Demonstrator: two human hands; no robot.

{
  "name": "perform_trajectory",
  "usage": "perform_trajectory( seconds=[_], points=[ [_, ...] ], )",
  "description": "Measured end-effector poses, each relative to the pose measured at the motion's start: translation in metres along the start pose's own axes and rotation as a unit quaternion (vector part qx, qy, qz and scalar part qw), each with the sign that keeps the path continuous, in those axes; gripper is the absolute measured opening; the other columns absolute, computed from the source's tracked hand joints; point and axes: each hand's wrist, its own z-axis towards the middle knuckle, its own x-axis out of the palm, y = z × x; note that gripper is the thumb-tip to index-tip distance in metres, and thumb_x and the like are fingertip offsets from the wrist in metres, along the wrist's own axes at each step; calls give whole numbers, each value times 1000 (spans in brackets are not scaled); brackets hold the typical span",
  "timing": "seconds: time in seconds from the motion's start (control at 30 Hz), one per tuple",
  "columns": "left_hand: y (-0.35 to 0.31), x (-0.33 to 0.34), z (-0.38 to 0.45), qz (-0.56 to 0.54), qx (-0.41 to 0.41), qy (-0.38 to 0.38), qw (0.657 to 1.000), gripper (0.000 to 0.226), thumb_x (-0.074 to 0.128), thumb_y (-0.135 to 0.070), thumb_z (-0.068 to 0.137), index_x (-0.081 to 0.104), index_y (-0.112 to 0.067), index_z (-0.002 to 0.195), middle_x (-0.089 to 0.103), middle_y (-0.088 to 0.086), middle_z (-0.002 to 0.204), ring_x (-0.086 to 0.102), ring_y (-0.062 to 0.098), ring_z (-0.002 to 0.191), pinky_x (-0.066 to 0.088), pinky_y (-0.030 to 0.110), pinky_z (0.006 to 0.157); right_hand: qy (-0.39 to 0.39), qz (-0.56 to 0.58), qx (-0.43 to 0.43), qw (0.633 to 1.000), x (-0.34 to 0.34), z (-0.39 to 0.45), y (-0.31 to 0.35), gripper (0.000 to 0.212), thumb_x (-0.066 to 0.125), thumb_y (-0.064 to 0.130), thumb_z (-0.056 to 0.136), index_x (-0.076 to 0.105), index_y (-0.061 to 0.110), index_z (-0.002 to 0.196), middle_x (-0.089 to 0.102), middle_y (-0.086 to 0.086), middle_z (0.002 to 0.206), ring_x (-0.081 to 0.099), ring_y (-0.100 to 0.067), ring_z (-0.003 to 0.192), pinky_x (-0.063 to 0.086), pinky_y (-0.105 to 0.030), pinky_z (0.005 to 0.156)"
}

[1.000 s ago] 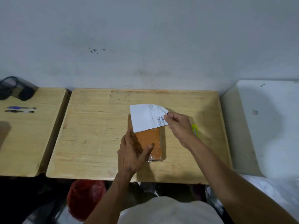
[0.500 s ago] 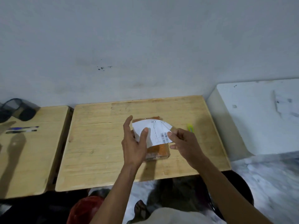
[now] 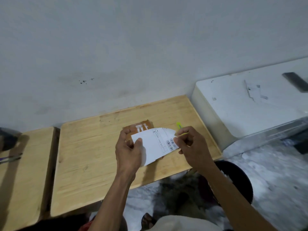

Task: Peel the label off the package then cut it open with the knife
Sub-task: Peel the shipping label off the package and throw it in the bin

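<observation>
A white shipping label (image 3: 155, 144) with a barcode is held up between both hands above the wooden table (image 3: 93, 147). My left hand (image 3: 129, 149) pinches its left edge, thumb on top. My right hand (image 3: 191, 145) pinches its right edge by the barcode. Behind the label lies the brown package (image 3: 141, 128), mostly hidden, with white scraps of label stuck to its top. A yellow-green knife (image 3: 180, 130) lies on the table just behind my right hand, partly covered by it.
A second wooden table (image 3: 21, 172) stands to the left with pens (image 3: 10, 159) and a dark object (image 3: 6, 139) on it. A white appliance (image 3: 250, 100) sits to the right. A dark round bin (image 3: 236, 179) stands below the table's right front corner.
The label has come off the package. My left hand left the package and took the label's left edge. The view swung right and down.
</observation>
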Motion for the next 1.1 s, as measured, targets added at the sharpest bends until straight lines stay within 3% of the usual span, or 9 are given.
perform_trajectory(
  seconds=[0.2,0.33,0.43,0.5,0.6,0.77,0.87,0.93,1.1],
  points=[
    [-15,27,2,-91,-59,11,994,29,62,5,91,78,-19,87,74,-14,98,62,17,88,44,28,69,28,53,16,998,-28,10,8,27,66,-1,89,77,24,87,74,7,78,60,-5,60,52,-21,56],
    [-24,41,8,-25,-25,57,998,19,77,-4,82,80,-18,95,73,-1,114,69,17,93,57,38,77,59,9,4,998,-53,21,11,18,73,7,86,78,22,96,73,8,73,59,-9,56,53,-25,55],
    [-33,52,10,-33,-28,76,996,21,79,3,77,78,-7,96,73,13,112,70,18,83,57,24,64,52,9,3,999,-67,31,13,16,74,7,85,79,17,97,75,7,77,60,-9,54,52,-21,57],
    [-35,56,12,-28,-21,93,995,22,79,4,75,77,-3,96,73,13,113,73,21,92,61,29,71,56,9,10,998,-74,35,14,16,74,8,85,79,16,98,77,3,83,60,-7,55,53,-22,59],
    [-36,56,14,22,10,126,992,25,84,1,71,79,-8,94,75,4,110,72,15,98,60,36,82,76,-42,6,996,-80,43,12,22,81,17,79,78,25,100,76,1,86,64,-7,66,53,-30,67],
    [-45,62,15,228,151,101,957,10,82,-19,78,78,-24,71,69,-9,71,61,11,71,39,11,60,62,-172,-86,979,-77,58,11,12,80,26,79,79,31,90,65,10,79,62,-3,78,41,-11,66],
    [-46,63,17,245,134,74,957,17,81,-23,79,70,-30,69,57,-5,90,58,5,82,38,6,61,65,-194,-135,970,-76,63,11,5,76,23,83,78,27,85,57,11,89,60,-5,86,42,-10,72],
    [-47,62,20,249,145,86,954,12,81,-24,80,72,-26,71,59,-11,100,60,1,89,43,14,68,72,-212,-161,961,-76,67,13,5,72,22,87,76,25,85,54,10,94,59,-5,90,44,-14,77],
    [-57,64,22,273,172,100,941,13,72,-40,85,76,-33,75,72,-24,78,66,-3,79,51,36,73,60,-296,-248,920,-77,71,27,11,57,29,92,66,27,85,61,16,85,55,-9,85,49,-30,67]
  ],
)
